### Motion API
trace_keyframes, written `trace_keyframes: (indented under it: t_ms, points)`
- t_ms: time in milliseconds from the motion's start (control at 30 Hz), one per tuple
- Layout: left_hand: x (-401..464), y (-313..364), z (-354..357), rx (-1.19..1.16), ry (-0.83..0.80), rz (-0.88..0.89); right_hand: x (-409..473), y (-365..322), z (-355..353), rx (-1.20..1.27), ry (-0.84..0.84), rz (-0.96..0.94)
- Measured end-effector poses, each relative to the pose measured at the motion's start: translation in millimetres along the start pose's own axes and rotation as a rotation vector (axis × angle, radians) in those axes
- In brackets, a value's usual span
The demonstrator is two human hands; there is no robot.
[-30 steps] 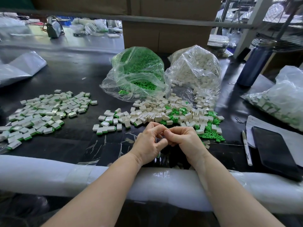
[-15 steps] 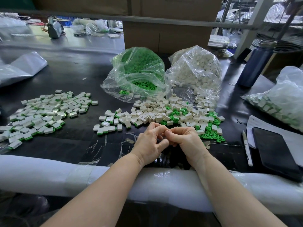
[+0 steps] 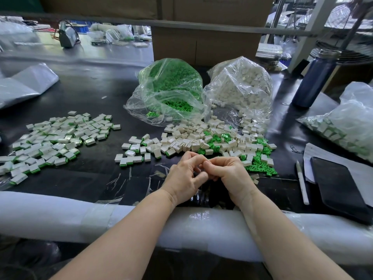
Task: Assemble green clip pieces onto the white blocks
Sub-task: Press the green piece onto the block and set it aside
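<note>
My left hand (image 3: pixel 184 179) and my right hand (image 3: pixel 229 174) meet fingertip to fingertip just above the black table, fingers curled inward. Whatever they pinch between them is hidden by the fingers. Right behind them lies a loose heap of white blocks (image 3: pixel 201 141) mixed with green clip pieces (image 3: pixel 259 167). A spread of assembled white blocks with green edges (image 3: pixel 54 141) covers the table to the left. At the back, a clear bag of green clips (image 3: pixel 171 87) and a clear bag of white blocks (image 3: pixel 241 87) lie open toward the heap.
A white foam-wrapped rail (image 3: pixel 60 217) runs along the table's near edge under my forearms. On the right lie a black phone (image 3: pixel 337 184), a white pen (image 3: pixel 301 182), paper, another bag of parts (image 3: pixel 347 126) and a dark blue bottle (image 3: pixel 314 77). A cardboard box (image 3: pixel 205 47) stands behind the bags.
Both hands stay in the same spot with fingertips together; the fingers shift only slightly. Nothing on the table has moved.
</note>
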State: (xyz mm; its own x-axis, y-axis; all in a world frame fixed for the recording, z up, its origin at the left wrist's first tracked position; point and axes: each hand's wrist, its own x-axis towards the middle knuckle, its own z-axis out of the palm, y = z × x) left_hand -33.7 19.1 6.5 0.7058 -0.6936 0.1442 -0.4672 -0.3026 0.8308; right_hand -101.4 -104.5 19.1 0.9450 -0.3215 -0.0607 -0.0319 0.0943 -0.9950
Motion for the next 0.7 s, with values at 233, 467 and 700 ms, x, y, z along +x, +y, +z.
trace_keyframes:
  t_ms: [233,467,700]
  points:
    - [-0.3,0.8,-0.2,-0.013,0.007,-0.021,-0.4,0.9,0.5,-0.011,-0.012,-0.027]
    - [-0.9,2.6,-0.7,-0.007,-0.002,-0.021,-0.7,-0.4,0.4,0.005,-0.029,-0.018]
    - [-1.0,3.1,-0.2,0.012,-0.004,-0.023,-0.9,-1.3,1.2,0.019,-0.015,-0.011]
